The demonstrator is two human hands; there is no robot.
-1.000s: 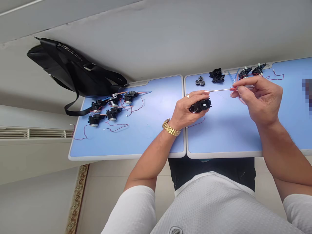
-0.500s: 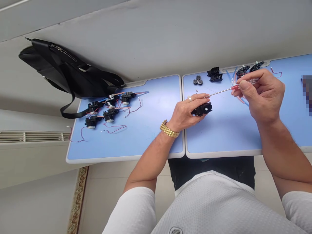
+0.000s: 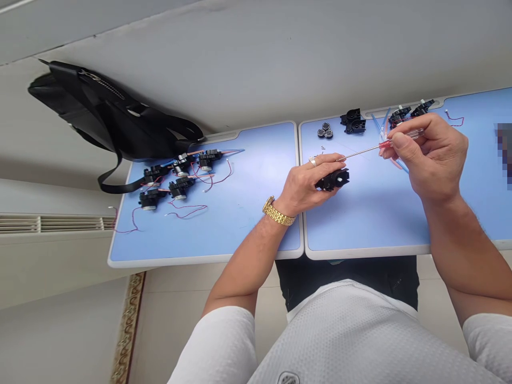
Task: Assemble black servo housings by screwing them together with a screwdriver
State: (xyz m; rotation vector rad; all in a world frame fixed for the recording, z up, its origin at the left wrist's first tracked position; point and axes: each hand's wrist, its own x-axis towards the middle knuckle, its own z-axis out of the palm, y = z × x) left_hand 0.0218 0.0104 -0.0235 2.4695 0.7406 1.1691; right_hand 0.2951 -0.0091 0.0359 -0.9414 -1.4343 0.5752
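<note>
My left hand (image 3: 306,184) is closed around a small black plastic assembly (image 3: 338,179) with a white stub on its face, held over the right-hand table. Between the fingers of my right hand (image 3: 430,152) is a screwdriver (image 3: 366,151) with a clear and red handle. Its thin metal shaft points left, and the tip is at my left fingertips; whether a screw sits there is too small to make out. Beyond my left hand lie a few tiny screws (image 3: 323,148) and three round black parts (image 3: 325,130). Black plastic shells (image 3: 353,121) rest farther back.
Several black assemblies (image 3: 182,186) with red wires lie on the left table (image 3: 240,229), in front of a black bag (image 3: 116,117). On the right table (image 3: 368,229), more assemblies (image 3: 422,108) and blue and orange tubes (image 3: 377,124) sit behind my right hand. A seam divides the tables.
Almost nothing differs. Both hands, the screwdriver and the black assembly hold nearly the same position, and the whole view has shifted very slightly.
</note>
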